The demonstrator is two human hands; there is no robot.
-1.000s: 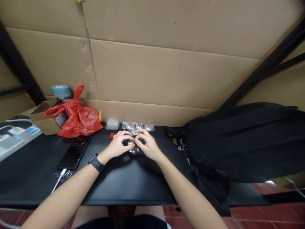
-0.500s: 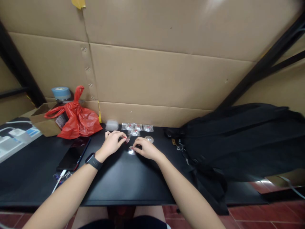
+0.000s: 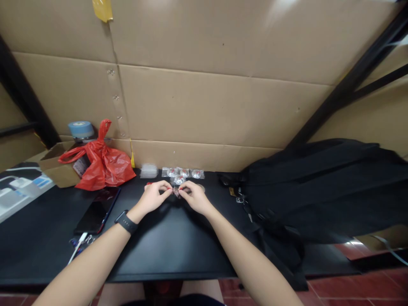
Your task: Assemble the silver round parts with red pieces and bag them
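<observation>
My left hand (image 3: 157, 196) is closed in a pinch, with a black watch on its wrist. My right hand (image 3: 195, 196) pinches from the other side, and the fingertips almost meet. Between them, just above the black table, is a small shiny reddish piece (image 3: 176, 193); its exact kind is too small and covered to make out. Directly behind the fingers lie several round silvery discs with red marks in clear bags (image 3: 179, 179). A pale round disc (image 3: 201, 188) is partly hidden by my right hand. Left of the bagged discs sits a stack of clear plastic sleeves (image 3: 148, 171).
A tied red plastic bag (image 3: 110, 163), a cardboard box (image 3: 60, 172) and a blue-lidded jar (image 3: 81, 128) stand at the left. Nearer are a phone (image 3: 97, 211), a white cable and a power strip (image 3: 22, 191). A black backpack (image 3: 312, 191) covers the right side.
My hands have come together at the middle. The silvery disc under my right fingers no longer shows on the table, and both hands now pinch at one spot.
</observation>
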